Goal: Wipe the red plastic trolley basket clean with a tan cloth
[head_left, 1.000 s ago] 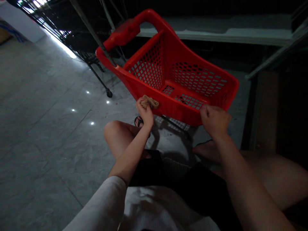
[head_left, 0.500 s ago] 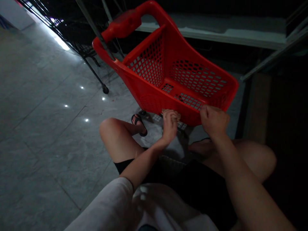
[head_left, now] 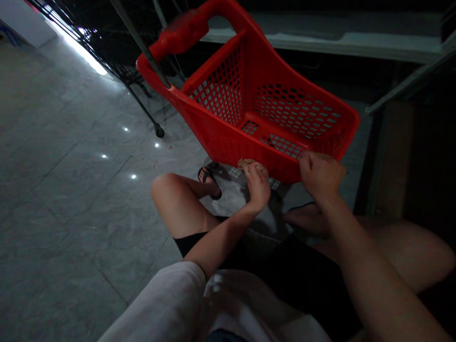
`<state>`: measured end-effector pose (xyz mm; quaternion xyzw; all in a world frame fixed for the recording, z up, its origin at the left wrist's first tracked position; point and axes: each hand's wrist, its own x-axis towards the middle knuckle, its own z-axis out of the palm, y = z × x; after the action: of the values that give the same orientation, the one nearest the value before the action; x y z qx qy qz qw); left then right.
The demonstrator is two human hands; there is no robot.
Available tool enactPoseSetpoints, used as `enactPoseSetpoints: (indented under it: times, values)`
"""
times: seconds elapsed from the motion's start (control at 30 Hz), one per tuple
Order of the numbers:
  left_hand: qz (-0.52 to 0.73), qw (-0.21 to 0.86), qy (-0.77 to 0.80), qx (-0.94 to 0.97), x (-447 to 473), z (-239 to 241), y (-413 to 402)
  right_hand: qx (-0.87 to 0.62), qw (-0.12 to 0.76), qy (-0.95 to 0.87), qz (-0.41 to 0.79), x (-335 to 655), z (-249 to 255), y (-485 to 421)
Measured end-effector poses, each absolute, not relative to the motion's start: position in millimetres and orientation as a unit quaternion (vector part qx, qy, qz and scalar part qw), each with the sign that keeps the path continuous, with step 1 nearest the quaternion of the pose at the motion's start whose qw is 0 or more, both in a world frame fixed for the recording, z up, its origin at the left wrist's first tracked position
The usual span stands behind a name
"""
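A red plastic shopping cart [head_left: 228,126] with perforated walls stands in front of me, its handle at the upper left. My left hand [head_left: 258,183] is closed on a crumpled tan cloth [head_left: 245,165] and presses it against the near outer side of the cart, low on the wall. My right hand [head_left: 320,175] is wrapped over the cart's near rim towards its front end, thumb on top. Inside, the basket shows its slotted bottom and no goods.
A dark wire rack on thin legs with a caster [head_left: 159,130] stands behind the cart's handle. A pale shelf board [head_left: 320,45] runs along the back, with a slanted metal bar [head_left: 402,90] at right. Grey tiled floor [head_left: 71,190] spreads to the left.
My left hand has shifted slightly to the right along the cart's side with the cloth. The right hand keeps its hold on the rim. The view has moved a little.
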<state>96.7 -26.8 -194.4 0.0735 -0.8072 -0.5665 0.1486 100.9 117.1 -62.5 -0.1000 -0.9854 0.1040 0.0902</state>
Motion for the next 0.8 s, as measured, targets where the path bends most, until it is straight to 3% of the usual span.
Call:
enactPoseSetpoints:
  times: [0.17,0.4,0.57,0.7,0.8]
  values:
    - [-0.578,0.096,-0.810,-0.026,108,-198,-39,-0.111,0.083,-0.985,0.104,103,-62,118]
    - [-0.522,0.194,-0.809,0.188,15,-169,-150,-0.107,0.092,-0.986,0.088,101,-64,112]
    - [-0.534,0.166,-0.821,0.119,56,-182,-86,-0.107,0.083,-0.986,0.099,100,-61,110]
    - [-0.562,0.093,-0.817,-0.088,119,-203,-17,-0.097,0.089,-0.985,0.109,99,-62,115]
    - [-0.575,0.083,-0.807,-0.102,125,-206,-15,-0.078,0.085,-0.987,0.113,98,-62,120]
